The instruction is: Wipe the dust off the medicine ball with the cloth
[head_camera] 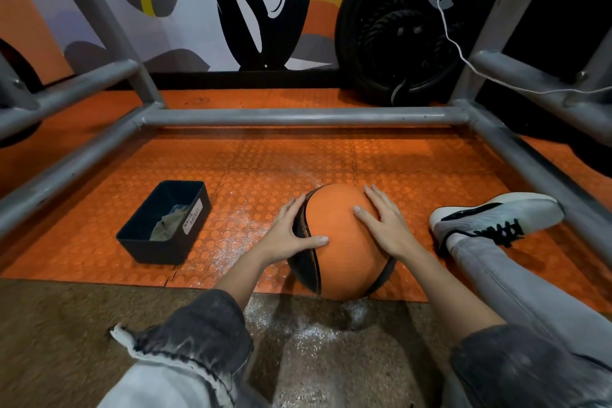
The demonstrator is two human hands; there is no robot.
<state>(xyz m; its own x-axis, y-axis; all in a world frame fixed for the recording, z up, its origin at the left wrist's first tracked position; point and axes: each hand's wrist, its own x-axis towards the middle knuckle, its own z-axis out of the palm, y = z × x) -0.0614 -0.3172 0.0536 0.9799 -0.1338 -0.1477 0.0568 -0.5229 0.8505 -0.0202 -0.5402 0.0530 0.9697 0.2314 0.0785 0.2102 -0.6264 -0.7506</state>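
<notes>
Dusty floor mat [298, 156] surrounds the medicine ball [344, 242]. Your left hand [291, 232] and right hand [385, 222] lie flat on it, grips released, so rolling could re-soil it.

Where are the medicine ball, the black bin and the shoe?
medicine ball [344, 242], head view, on its orange top panel.
black bin [152, 250], head view, on its near outer wall.
shoe [530, 209], head view, on its white upper.
</notes>
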